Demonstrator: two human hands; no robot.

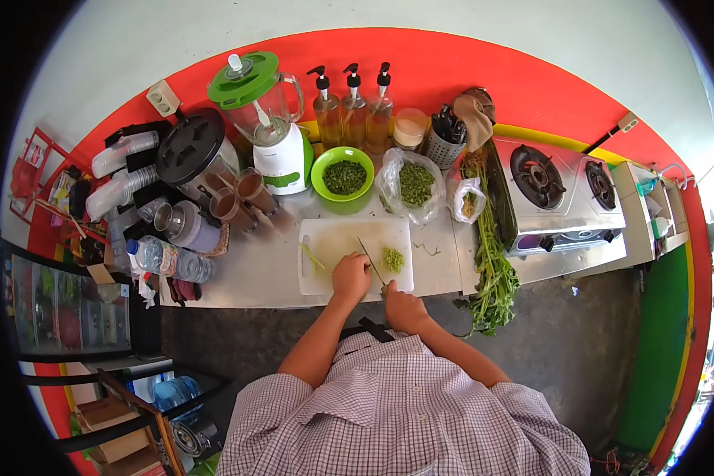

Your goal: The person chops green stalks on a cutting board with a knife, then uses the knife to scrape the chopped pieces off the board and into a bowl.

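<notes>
Red paint curves along the wall (468,59) behind a metal table (436,278), and from where I stand, the person works at its front edge. A white cutting board (333,233) lies flat there. The right hand (406,308) is closed around the handle of a knife (372,260), whose blade slants over the board, its tip pointing away from the person and a little to the left. The left hand (351,276) rests over the board just left of the blade, fingers curled; I can't tell whether it grips anything. The small heap of chopped greens (393,259) sits on the board to the right of the blade, just beyond the right hand and across the knife from the left hand. A few loose stalks (312,257) lie on the board's left side, left of the left hand.

Beyond the board stand a bright green bowl (343,198) of dark chopped leaves and, beside it, a clear plastic bag (389,184) holding more cut greens. Farther right, long leafy stems (490,274) lie beside the two-burner stove (563,202), their leaves hanging past the table's front edge. A green-lidded blender (282,161) and three pump bottles (354,119) stand towards the wall.
</notes>
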